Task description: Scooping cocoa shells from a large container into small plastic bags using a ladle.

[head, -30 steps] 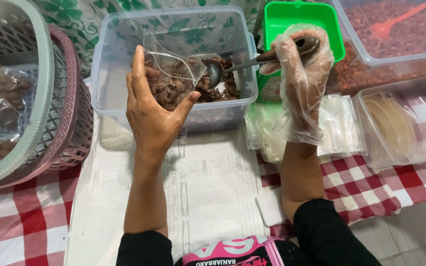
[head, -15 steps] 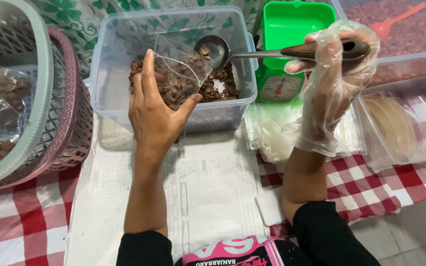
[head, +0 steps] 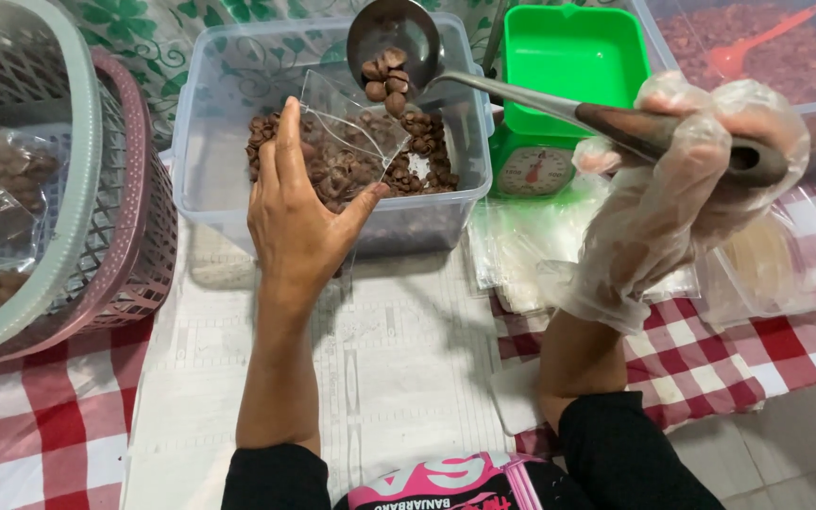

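Clear plastic tub (head: 229,113), at the far edge of the table, holds a heap of brown nuts (head: 408,161) in its right half; the baskets (head: 96,236) stand to its left and the green kitchen scale (head: 564,85) just to its right.

Left hand (head: 299,222), bare, is closed on the near edge of a small clear bag (head: 351,132), thumb on one side and fingers on the other, so that the bag stands open-mouthed over the tub.

Right hand (head: 687,189), in a loose transparent glove, grips the dark handle of a metal ladle (head: 394,38). The ladle's long axis runs from lower right to upper left, handle toward the person's right and bowl tipped on its side directly above the bag.

Several nuts (head: 384,80) lie between the ladle bowl and the bag mouth, just above the opening (whether they touch the film cannot be told).

The relation that governs the pour is vertical: bowl over mouth, mouth over tub. The left hand is the nearer to the bag; the right hand stays well apart from it, reaching it only through the length of the handle.
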